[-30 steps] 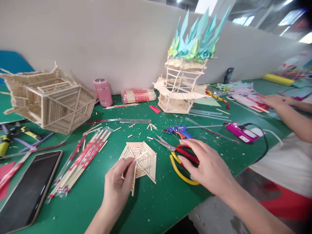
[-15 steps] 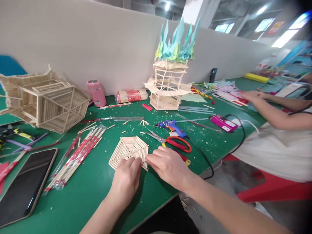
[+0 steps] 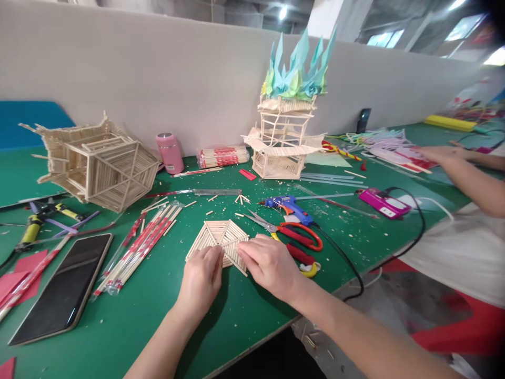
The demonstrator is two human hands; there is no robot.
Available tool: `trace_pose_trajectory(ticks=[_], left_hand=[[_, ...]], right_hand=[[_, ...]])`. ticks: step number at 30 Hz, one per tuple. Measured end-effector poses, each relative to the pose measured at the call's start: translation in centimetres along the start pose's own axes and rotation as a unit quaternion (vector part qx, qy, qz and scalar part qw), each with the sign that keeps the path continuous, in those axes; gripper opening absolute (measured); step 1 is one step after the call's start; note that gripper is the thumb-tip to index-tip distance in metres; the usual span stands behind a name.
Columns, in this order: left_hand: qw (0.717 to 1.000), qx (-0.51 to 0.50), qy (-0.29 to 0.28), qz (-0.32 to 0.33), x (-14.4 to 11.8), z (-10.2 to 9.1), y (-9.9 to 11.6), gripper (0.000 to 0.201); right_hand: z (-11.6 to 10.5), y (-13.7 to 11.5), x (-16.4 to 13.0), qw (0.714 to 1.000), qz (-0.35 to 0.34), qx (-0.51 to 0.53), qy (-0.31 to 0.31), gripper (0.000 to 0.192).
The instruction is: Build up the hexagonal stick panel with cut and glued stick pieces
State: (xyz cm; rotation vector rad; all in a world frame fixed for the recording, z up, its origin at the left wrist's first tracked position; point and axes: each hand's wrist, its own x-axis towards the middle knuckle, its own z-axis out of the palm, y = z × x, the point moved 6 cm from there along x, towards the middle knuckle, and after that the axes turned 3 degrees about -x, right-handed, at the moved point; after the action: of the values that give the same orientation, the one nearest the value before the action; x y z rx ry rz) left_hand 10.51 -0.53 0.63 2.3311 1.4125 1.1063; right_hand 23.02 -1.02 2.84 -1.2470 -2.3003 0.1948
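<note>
Work surface: green table (image 3: 252,337), strewn with pale crumbs and short stick offcuts.

Item, hexagonal panel (image 3: 226,231) of pale sticks with spokes meeting at its middle; lies flat on the near part of the table, between and just beyond the two hands.

Left hand (image 3: 201,275): at the panel's near left side, thumb and fingers drawn together in a narrow pinch; cannot tell what, if anything, is between them.

Right hand (image 3: 270,265): at the panel's right edge, fingers bunched closely, tips at the sticks; contents of the pinch hidden.

Right of the panel: scissors (image 3: 295,236) with red-orange handles, blades parted, pointing far left; a tool with red-and-yellow handles (image 3: 302,255), partly hidden; beyond them, a blue glue gun (image 3: 284,201), nozzle to the left.

Left of the panel: sticks in clear, red-banded wrappers (image 3: 144,245); farther left, a dark-screened phone (image 3: 65,287).

Far left: stick structure (image 3: 122,173) on its side; beside it, a pink flask (image 3: 169,152), upright.

Far, right of centre: stick tower (image 3: 282,160) topped with blue-green paper spikes (image 3: 295,68).

Far right: magenta power strip (image 3: 384,204); beyond it, a co-worker's forearm (image 3: 469,173).
</note>
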Motion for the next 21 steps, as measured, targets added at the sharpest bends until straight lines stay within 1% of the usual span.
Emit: trace_pose_trajectory(ticks=[2,5,7,10,13,17,19,21], left_hand=[[1.000,-0.004,0.024,-0.012,0.2,-0.6,-0.8,0.021],[0.995,0.004,0.085,-0.044,0.4,-1.7,-1.8,0.022],[0.991,0.008,0.118,-0.058,0.5,-2.3,-2.2,0.023],[0.987,0.005,0.145,-0.070,0.6,-2.8,-2.5,0.022],[0.984,0.007,0.156,-0.086,0.5,-3.0,-2.7,0.022],[0.981,0.022,0.159,-0.110,0.5,-3.3,-3.4,0.024],[0.982,0.036,0.145,-0.119,0.8,-3.6,-4.1,0.026],[0.985,0.056,0.112,-0.121,1.1,-3.9,-5.1,0.026]], right_hand=[[-0.4,0.8,0.1,0.998,0.029,0.047,0.002,0.027],[-0.4,1.8,0.1,0.991,0.063,0.121,-0.007,0.027],[0.0,2.0,0.1,0.983,0.074,0.166,-0.016,0.027],[0.6,2.1,0.1,0.973,0.082,0.214,-0.018,0.028],[0.9,2.1,0.1,0.967,0.081,0.242,-0.015,0.026],[0.6,2.4,0.2,0.965,0.081,0.250,-0.006,0.021],[0.4,2.7,0.2,0.967,0.086,0.241,-0.008,0.020],[0.3,3.1,0.1,0.969,0.092,0.230,-0.013,0.019]])
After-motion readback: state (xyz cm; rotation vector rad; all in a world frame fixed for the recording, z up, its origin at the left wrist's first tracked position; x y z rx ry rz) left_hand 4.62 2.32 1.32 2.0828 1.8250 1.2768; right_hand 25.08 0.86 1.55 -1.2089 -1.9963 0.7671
